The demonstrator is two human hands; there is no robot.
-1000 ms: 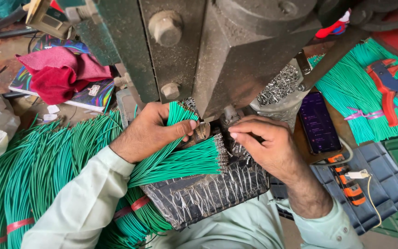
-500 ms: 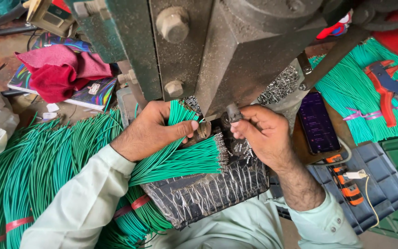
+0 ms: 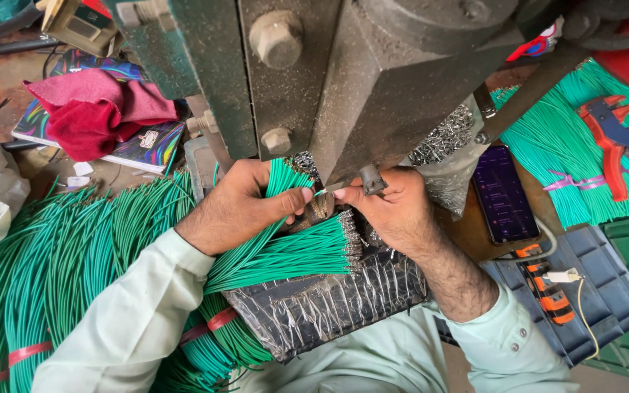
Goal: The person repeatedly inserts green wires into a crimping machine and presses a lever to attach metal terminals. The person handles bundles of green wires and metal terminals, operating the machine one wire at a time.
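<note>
Gripping a bundle of green wires [image 3: 274,244], the left hand [image 3: 238,207] stays clamped; the right hand [image 3: 391,207] pinches one wire [image 3: 322,192] beneath the press [image 3: 373,80], fingers together.

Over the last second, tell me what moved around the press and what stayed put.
The right hand slid left, from beside the finished wire ends toward the press die, and now pinches a single green wire at its tip, close to the left thumb. The left hand kept its grip on the upright bundle of green wires. The fanned wires on the wrapped block, the phone and the red cloth stayed as they were.
</note>
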